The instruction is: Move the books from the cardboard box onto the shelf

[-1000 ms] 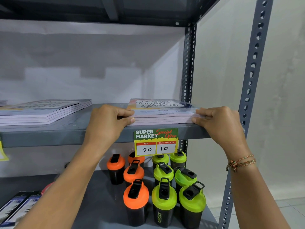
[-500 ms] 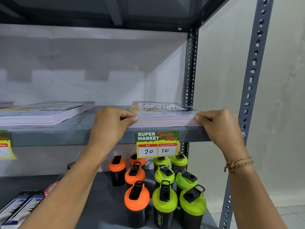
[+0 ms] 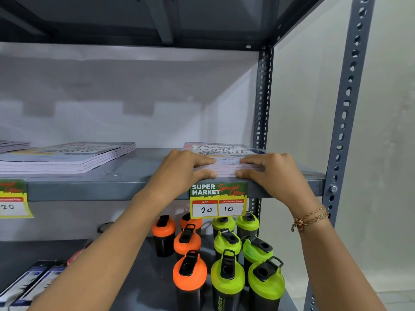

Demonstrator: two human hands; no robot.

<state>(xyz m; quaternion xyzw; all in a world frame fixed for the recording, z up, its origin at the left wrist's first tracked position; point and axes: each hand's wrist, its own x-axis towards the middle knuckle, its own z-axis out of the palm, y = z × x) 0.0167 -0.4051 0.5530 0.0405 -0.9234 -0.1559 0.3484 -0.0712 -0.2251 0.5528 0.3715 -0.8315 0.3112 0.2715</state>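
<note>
A stack of several thin books (image 3: 224, 151) lies flat at the right end of the grey metal shelf (image 3: 125, 187), its cover lettered "Present is a gift, open it". My left hand (image 3: 184, 171) clamps the stack's front edge from the left, fingers on top and thumb against the pages. My right hand (image 3: 269, 173) clamps the same edge from the right. Their fingertips nearly meet over the cover. A second stack of the same books (image 3: 67, 158) lies further left on the shelf. The cardboard box is out of view.
A "Super Market" price tag (image 3: 219, 199) hangs under the stack, another tag (image 3: 13, 198) at the left edge. Orange- and green-lidded shaker bottles (image 3: 226, 272) crowd the lower shelf, with boxed items (image 3: 27, 283) at its left. Perforated uprights (image 3: 345, 122) frame the right side.
Both hands slid inward along the stack's front edge, from its outer corners toward the middle. The stack sits a little deeper on the shelf.
</note>
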